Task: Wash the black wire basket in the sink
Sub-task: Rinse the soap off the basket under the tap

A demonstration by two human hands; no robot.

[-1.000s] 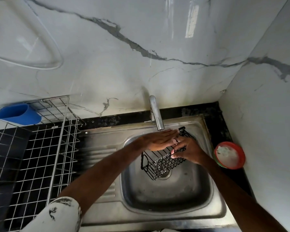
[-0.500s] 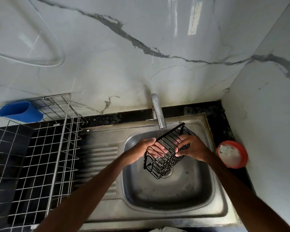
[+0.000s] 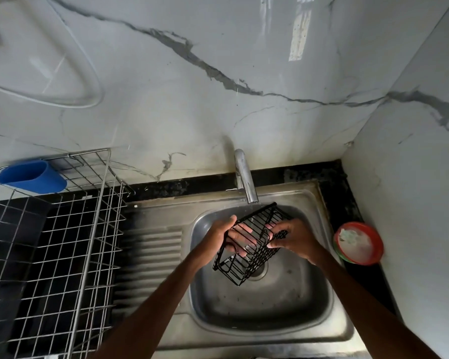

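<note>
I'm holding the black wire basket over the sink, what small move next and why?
Probably rub the left hand along the tilted black wire basket: that hand's fingers show through it, the right hand grips the other side, and it hangs below the faucet.

Dim; glare streak on wall (image 3: pixel 300 35); edges bowed, left side blurred

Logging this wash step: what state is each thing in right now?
Basket: tilted, held in the air.
Left hand: grips the basket's left edge.
Right hand: grips its right side.
Sink: no standing water.
Faucet: no stream visible.
Red bowl: holds white stuff.
</note>
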